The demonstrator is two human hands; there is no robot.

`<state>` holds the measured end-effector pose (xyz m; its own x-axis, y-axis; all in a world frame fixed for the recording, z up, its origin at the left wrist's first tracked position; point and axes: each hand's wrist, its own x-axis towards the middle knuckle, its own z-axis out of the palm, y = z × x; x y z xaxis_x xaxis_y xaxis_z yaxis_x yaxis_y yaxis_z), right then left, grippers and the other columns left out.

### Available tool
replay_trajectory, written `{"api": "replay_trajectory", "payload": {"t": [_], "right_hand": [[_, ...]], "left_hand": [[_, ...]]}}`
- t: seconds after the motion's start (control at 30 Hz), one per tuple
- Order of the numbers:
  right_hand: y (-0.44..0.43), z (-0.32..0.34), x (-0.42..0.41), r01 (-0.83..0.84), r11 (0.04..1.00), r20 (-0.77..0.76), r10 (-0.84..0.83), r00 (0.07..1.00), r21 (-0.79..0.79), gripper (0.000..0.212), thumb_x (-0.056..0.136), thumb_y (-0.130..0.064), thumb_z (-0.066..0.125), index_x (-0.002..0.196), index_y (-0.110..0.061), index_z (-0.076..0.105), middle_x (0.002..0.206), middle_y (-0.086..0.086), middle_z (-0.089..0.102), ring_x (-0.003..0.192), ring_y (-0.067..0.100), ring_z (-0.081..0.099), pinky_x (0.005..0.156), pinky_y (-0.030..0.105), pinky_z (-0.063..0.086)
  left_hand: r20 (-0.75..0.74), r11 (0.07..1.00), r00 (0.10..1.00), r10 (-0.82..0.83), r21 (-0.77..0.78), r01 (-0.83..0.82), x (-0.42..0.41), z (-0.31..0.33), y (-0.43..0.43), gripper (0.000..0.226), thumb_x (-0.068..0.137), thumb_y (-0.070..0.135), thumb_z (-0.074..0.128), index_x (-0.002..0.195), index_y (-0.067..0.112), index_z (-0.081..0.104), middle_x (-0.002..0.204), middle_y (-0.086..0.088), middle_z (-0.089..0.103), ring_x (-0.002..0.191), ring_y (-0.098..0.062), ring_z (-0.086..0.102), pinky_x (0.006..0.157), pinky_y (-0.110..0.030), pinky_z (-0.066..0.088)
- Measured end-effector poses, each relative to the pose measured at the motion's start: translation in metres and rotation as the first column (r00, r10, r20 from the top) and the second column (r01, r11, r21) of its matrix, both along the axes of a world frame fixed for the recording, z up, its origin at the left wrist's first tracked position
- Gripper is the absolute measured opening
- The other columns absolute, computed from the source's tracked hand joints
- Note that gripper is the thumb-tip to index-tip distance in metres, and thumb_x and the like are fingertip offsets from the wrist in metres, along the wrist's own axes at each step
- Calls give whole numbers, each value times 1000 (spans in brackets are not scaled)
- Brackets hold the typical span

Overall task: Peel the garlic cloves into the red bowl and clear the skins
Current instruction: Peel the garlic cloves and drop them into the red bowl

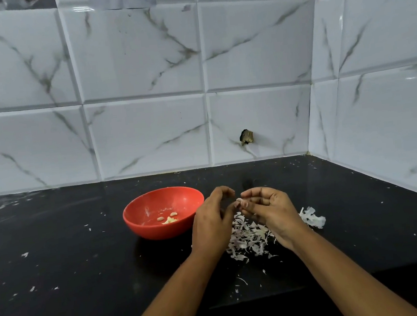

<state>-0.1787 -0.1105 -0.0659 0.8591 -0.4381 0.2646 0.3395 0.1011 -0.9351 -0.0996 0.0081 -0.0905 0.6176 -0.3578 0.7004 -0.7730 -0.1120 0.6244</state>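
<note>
Under the right grip (267, 209) pinching the garlic clove (239, 202), skins (246, 238) lie dry and papery on the glossy black stone bench (57, 251). Left of it, the red bowl (153, 230) looks smooth plastic; behind, glazed tiles (148, 133).

Home kitchen: black stone counter (57, 251), marble-look wall tiles (140, 62), garlic skins (249, 238).
</note>
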Motion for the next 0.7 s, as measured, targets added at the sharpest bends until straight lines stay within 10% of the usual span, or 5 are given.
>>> {"api": "replay_trajectory", "payload": {"t": [0.7], "right_hand": [[0,0,-2,-91,995,-74,89,993,-30,20,78,-5,71,98,-6,73,85,10,73,77,12,69,61,20,55]], "left_hand": [[-57,997,998,2,-78,-7,-2,3,1,12,85,13,69,83,23,63,86,13,69,77,0,63,68,-30,55]]}}
